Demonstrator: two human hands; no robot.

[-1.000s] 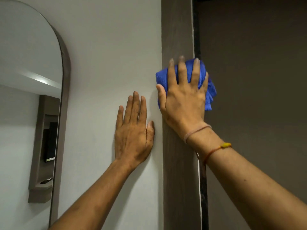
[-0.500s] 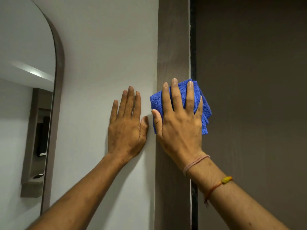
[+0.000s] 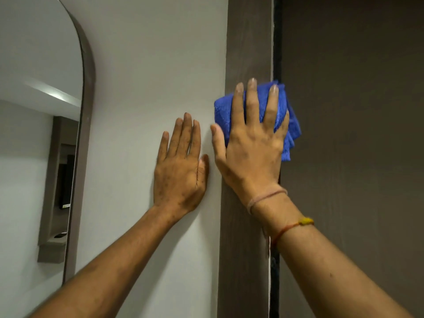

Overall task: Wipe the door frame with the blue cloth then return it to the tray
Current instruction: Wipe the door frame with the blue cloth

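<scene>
A grey-brown door frame (image 3: 249, 42) runs vertically through the middle of the view. My right hand (image 3: 251, 145) lies flat on it, fingers spread, pressing a folded blue cloth (image 3: 292, 127) against the frame. The cloth sticks out past the frame's right edge and on the left near my thumb. My left hand (image 3: 181, 171) rests flat and open on the pale wall (image 3: 149, 65) just left of the frame, holding nothing. The tray is out of view.
A dark brown door (image 3: 355, 134) fills the right side, with a narrow black gap beside the frame. An arched mirror (image 3: 34, 111) with a brown rim hangs on the wall at the left, reflecting a shelf.
My right hand slid the cloth down the frame, then a little back up. My left hand has stayed flat on the wall.
</scene>
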